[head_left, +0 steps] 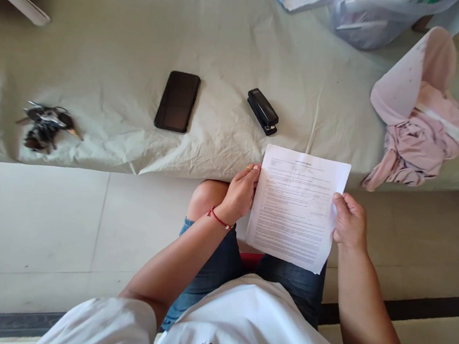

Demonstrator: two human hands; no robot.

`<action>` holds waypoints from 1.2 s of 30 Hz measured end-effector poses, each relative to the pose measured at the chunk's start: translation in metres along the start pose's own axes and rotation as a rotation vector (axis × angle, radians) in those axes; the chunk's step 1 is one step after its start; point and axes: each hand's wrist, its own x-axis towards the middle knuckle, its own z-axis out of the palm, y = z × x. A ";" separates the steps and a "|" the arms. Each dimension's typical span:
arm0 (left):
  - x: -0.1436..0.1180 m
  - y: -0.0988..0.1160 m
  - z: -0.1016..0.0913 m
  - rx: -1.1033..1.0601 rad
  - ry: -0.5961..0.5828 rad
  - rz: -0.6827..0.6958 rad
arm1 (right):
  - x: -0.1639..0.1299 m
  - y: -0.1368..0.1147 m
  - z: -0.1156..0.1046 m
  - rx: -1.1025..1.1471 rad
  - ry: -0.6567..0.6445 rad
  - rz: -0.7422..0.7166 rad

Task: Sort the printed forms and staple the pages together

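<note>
Flat printed paper sheet (296, 207), edges pinched between left hand (240, 193) and right hand (348, 222)

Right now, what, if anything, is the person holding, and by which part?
A printed sheet of paper, held over the lap: the left hand grips its left edge, the right hand its right edge.

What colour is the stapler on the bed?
Black; the stapler shows clearly in the head view.

Printed sheet (296, 207) held over lap, left hand (240, 192) at left edge, right hand (348, 220) at right. Bed (240, 37) ahead: stapler (262, 111) beyond sheet, phone (177, 101) left of stapler, keys (46, 124) far left, garment (418, 121) right.
</note>
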 end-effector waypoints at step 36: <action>-0.005 -0.004 -0.018 0.160 -0.069 0.030 | 0.037 -0.028 -0.004 -0.384 0.039 -0.166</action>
